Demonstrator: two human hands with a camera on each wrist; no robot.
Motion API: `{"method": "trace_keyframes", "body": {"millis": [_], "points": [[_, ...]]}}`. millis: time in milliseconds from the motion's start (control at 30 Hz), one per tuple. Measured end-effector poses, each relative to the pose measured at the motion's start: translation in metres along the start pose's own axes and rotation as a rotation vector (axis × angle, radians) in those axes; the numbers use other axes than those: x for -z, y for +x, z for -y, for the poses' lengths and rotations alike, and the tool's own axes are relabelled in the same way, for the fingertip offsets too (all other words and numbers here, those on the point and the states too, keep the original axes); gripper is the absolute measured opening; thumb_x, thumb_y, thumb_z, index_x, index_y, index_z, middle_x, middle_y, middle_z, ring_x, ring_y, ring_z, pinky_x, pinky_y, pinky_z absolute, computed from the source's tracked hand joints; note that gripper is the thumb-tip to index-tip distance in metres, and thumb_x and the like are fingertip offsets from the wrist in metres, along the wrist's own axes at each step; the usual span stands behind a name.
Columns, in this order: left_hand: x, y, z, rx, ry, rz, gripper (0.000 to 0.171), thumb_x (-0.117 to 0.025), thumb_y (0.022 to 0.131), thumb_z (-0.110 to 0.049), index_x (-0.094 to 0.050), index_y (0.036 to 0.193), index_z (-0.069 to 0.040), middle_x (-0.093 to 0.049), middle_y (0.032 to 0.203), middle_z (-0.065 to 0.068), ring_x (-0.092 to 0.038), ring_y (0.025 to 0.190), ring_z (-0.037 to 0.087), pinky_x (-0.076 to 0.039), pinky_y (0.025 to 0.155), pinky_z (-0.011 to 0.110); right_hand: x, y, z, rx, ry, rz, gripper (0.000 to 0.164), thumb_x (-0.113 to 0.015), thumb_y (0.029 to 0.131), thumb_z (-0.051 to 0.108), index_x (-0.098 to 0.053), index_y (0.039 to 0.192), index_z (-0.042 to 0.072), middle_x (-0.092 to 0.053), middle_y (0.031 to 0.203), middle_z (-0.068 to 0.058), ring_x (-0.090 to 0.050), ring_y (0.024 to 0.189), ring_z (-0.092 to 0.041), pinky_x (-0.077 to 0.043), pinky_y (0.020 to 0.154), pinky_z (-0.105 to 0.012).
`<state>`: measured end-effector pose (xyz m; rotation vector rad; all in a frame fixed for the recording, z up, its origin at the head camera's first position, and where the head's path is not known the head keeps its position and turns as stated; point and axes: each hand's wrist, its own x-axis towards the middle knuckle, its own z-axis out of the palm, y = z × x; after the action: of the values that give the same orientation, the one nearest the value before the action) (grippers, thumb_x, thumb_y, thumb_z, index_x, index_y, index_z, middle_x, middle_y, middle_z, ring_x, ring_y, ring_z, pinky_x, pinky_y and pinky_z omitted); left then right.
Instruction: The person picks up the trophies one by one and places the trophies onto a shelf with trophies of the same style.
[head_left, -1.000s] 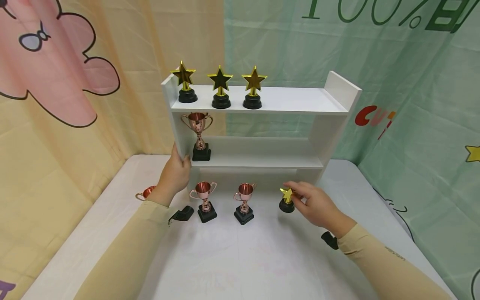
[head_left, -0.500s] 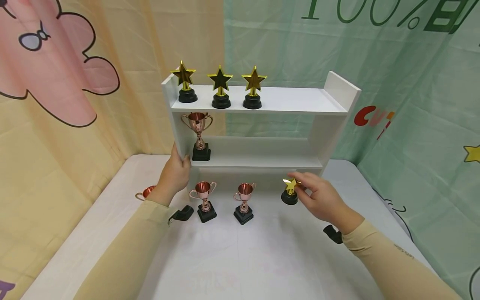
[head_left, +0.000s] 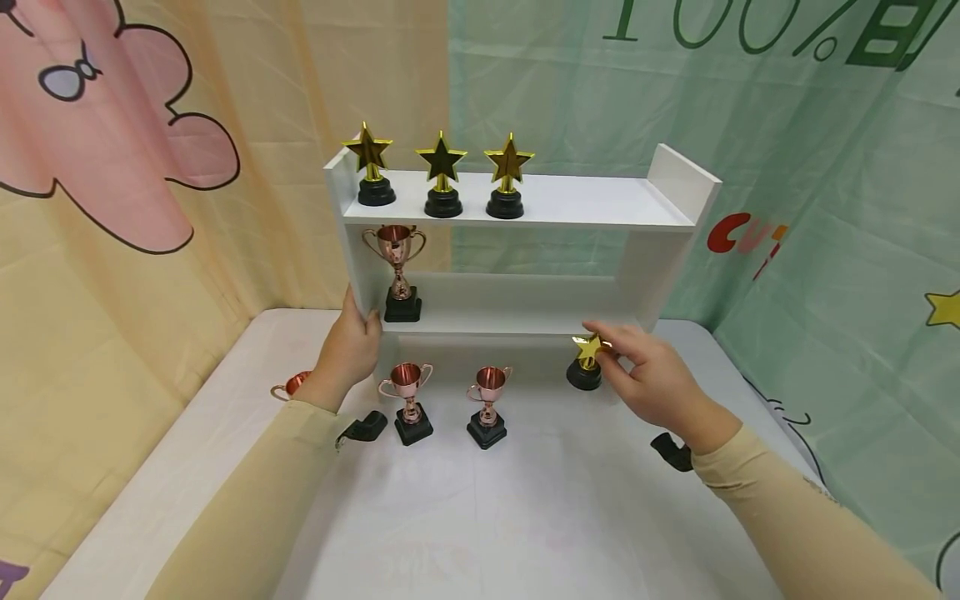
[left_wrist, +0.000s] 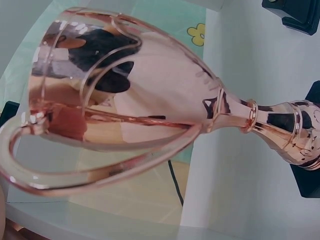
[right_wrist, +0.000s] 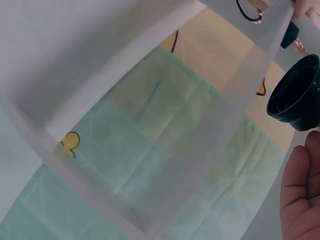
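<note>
My right hand (head_left: 656,379) pinches a small gold star trophy (head_left: 583,375) by its star, with the round black base hanging below. In the right wrist view that dark base (right_wrist: 295,92) shows above the fingers (right_wrist: 300,175). The trophy is in front of the right part of the white shelf (head_left: 517,322), at about the middle board's height in the head view. My left hand (head_left: 347,350) grips the shelf's left side panel, thumb in front. A rose-gold cup trophy (head_left: 397,250) stands on the middle board near that hand; a cup (left_wrist: 150,95) fills much of the left wrist view.
Three star trophies (head_left: 442,167) stand on the left part of the top board. Two rose-gold cups, left (head_left: 408,400) and right (head_left: 489,404), stand on the white table (head_left: 480,517) before the shelf. Another cup (head_left: 296,383) is partly hidden behind the left forearm.
My right hand has carried the star trophy upward in view and slightly right, toward the shelf. The left hand stays on the side panel, and the other trophies keep their places.
</note>
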<state>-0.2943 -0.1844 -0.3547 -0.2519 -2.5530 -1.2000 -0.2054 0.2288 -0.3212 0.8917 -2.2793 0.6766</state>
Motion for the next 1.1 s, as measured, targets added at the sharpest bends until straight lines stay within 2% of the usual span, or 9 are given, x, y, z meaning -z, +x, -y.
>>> {"method": "trace_keyframes", "body": {"millis": [200, 533, 700, 900, 1100], "points": [[0.000, -0.001, -0.001, 0.004, -0.005, 0.014, 0.066, -0.035, 0.112, -0.020, -0.004, 0.168, -0.008, -0.036, 0.162, 0.035, -0.043, 0.144, 0.058, -0.037, 0.115, 0.073, 0.011, 0.014, 0.005, 0.012, -0.014, -0.053, 0.050, -0.070, 0.088, -0.014, -0.068, 0.136, 0.000, -0.074, 0.104, -0.010, -0.061, 0.083, -0.014, -0.045, 0.068, -0.012], [0.000, 0.001, 0.000, 0.005, 0.003, 0.010, 0.065, -0.036, 0.112, -0.021, -0.005, 0.168, -0.009, -0.039, 0.160, 0.036, -0.045, 0.143, 0.057, -0.038, 0.116, 0.071, 0.024, 0.034, 0.013, 0.010, -0.002, -0.073, 0.050, -0.068, 0.090, -0.014, -0.067, 0.138, 0.000, -0.075, 0.107, -0.013, -0.068, 0.090, -0.023, -0.046, 0.080, -0.005], [0.000, 0.001, 0.000, -0.009, 0.010, -0.010, 0.065, -0.037, 0.112, -0.019, -0.007, 0.168, -0.008, -0.042, 0.157, 0.038, -0.048, 0.140, 0.057, -0.039, 0.116, 0.070, 0.030, 0.045, 0.015, 0.014, -0.020, -0.096, 0.049, -0.069, 0.090, -0.013, -0.067, 0.137, 0.000, -0.075, 0.104, -0.015, -0.066, 0.089, -0.019, -0.044, 0.076, -0.006], [0.000, 0.000, 0.000, -0.012, 0.006, -0.006, 0.065, -0.037, 0.112, -0.019, -0.006, 0.168, -0.008, -0.041, 0.157, 0.038, -0.047, 0.141, 0.057, -0.039, 0.116, 0.070, 0.041, 0.060, 0.021, 0.003, -0.040, -0.122, 0.048, -0.067, 0.092, -0.012, -0.067, 0.138, 0.000, -0.073, 0.103, -0.016, -0.056, 0.087, -0.010, -0.043, 0.071, -0.011], [0.000, 0.000, 0.001, -0.014, 0.006, -0.009, 0.065, -0.037, 0.112, -0.019, -0.006, 0.168, -0.008, -0.041, 0.158, 0.037, -0.047, 0.142, 0.057, -0.038, 0.116, 0.070, 0.051, 0.074, 0.025, 0.006, -0.049, -0.147, 0.049, -0.064, 0.094, -0.011, -0.065, 0.141, 0.001, -0.068, 0.094, -0.015, -0.046, 0.078, -0.008, -0.037, 0.065, -0.017]]}}
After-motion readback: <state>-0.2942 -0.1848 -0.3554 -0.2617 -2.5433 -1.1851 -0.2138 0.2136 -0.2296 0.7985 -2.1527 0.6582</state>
